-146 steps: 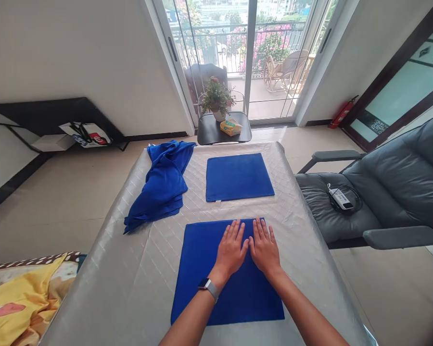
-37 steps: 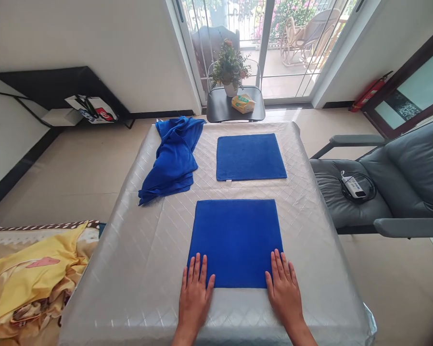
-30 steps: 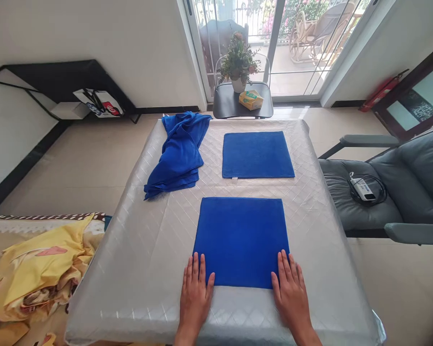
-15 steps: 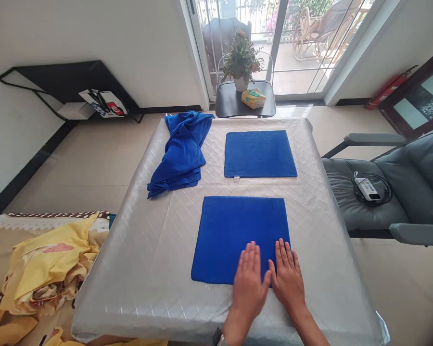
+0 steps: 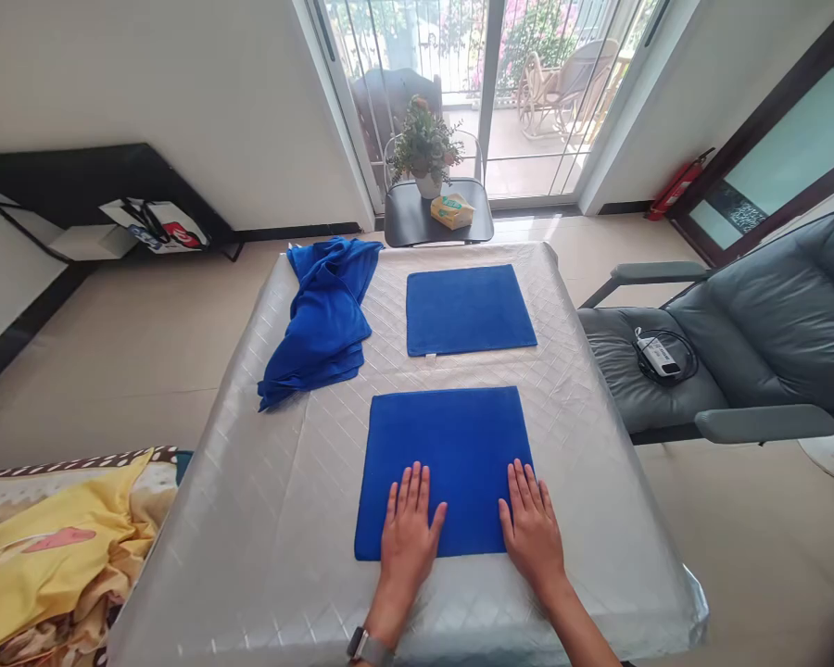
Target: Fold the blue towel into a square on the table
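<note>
A blue cloth (image 5: 451,454) lies flat and smooth on the table's near half. My left hand (image 5: 410,533) rests palm down on its near edge, left of the middle, fingers stretched out. On the near right corner lies my right hand (image 5: 532,523), also flat with its fingers extended. Neither hand grips anything. Beyond this cloth, a second blue cloth (image 5: 469,310) is spread flat, with a small white tag at its near edge. To its left is a crumpled heap of blue cloths (image 5: 326,320).
A silvery quilted cover (image 5: 250,547) drapes the table. Behind it stands a small chair (image 5: 396,218) bearing a potted plant (image 5: 427,139) and a yellow tissue pack (image 5: 451,211). A grey armchair (image 5: 771,315) is at the right; yellow fabric (image 5: 62,547) lies at the lower left.
My left hand has moved left across the near cloth, away from my right hand, and now lies flat. The right hand stays at the right corner. The camera view has shifted.
</note>
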`<state>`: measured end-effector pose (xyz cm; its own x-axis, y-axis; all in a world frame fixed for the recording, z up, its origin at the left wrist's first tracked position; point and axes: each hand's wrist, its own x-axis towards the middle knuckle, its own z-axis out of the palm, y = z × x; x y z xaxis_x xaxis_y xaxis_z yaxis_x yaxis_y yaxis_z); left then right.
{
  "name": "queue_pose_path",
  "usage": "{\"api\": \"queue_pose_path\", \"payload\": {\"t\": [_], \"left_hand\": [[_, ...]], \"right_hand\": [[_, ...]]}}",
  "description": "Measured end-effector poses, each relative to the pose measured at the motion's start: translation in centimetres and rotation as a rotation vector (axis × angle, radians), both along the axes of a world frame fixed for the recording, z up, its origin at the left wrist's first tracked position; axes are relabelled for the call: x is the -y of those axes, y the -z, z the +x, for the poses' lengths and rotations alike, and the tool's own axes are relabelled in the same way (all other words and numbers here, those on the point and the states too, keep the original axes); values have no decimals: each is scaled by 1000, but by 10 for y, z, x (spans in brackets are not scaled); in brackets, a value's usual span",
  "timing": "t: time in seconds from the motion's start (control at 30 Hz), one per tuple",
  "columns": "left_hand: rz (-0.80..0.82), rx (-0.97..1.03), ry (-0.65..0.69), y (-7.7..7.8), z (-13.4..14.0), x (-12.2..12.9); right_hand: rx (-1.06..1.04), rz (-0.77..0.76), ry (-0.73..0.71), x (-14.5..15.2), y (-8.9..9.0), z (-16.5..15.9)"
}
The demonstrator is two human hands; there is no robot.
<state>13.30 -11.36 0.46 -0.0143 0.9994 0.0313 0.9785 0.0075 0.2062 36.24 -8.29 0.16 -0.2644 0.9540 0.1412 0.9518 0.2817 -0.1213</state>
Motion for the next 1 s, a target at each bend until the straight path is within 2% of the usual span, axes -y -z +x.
{"api": "queue_pose_path", "payload": {"t": [0.1,0.2,0.4,0.57,0.7,0.8,0.87,0.93,1.0], "left_hand": [[25,-32,-119,4,-39,19],[44,-24,-156,8,-57,31],[53,30,-178,9,-53,31],[45,24,-171,7,-54,30],[7,17,-167,-3,-55,31],[76,15,-236,-15,-46,26],[122,34,-242,-21,-28,16],[117,75,-157,-24,1,0],[87,113,-9,-24,38,-19]], "right_hand": [[-17,12,8,0,0,0],[-28,5,1,0,2,0],[-29,-35,8,1,2,0],[-51,-62,-21,-2,-13,1],[-53,-68,6,-17,-20,-2],[-38,-83,4,-26,-15,-3],[-35,-90,-9,-28,-10,-1],[-35,-93,-12,-28,-5,2],[-33,-85,-8,-26,-4,4]]}}
